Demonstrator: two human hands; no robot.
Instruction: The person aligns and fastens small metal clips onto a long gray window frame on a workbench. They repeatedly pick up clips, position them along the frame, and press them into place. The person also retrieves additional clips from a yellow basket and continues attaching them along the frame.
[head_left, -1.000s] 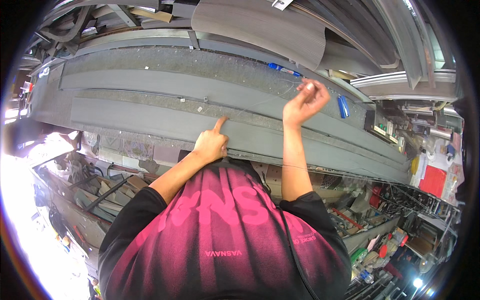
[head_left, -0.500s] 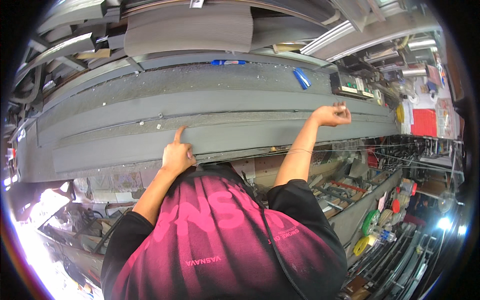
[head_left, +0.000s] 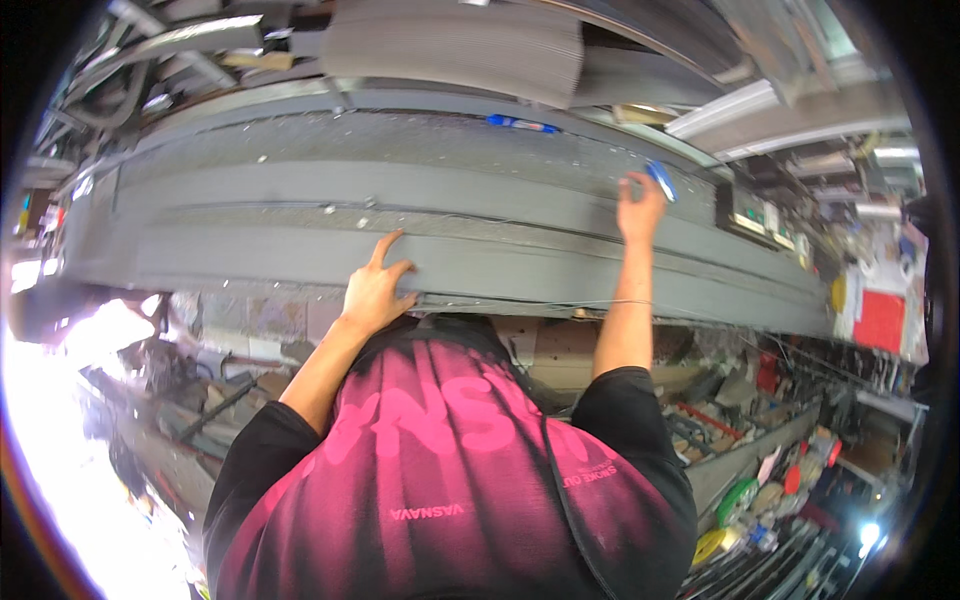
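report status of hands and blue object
Left hand spread over near grey strip. Right hand beside blue object, contact unclear. Blue marker left of that object.

Right of upper centre, the small oblong object (head_left: pixel 662 182) is blue with whitish streaks; the marker pen (head_left: pixel 523 124) to its left is blue with a pale band. Across the middle, the long flat strips (head_left: pixel 250 255) are plain grey; the bench top (head_left: pixel 410 132) above them is darker grey, white-flecked. At lower centre, the T-shirt (head_left: pixel 440 440) fades from black to magenta, with lighter pink lettering.
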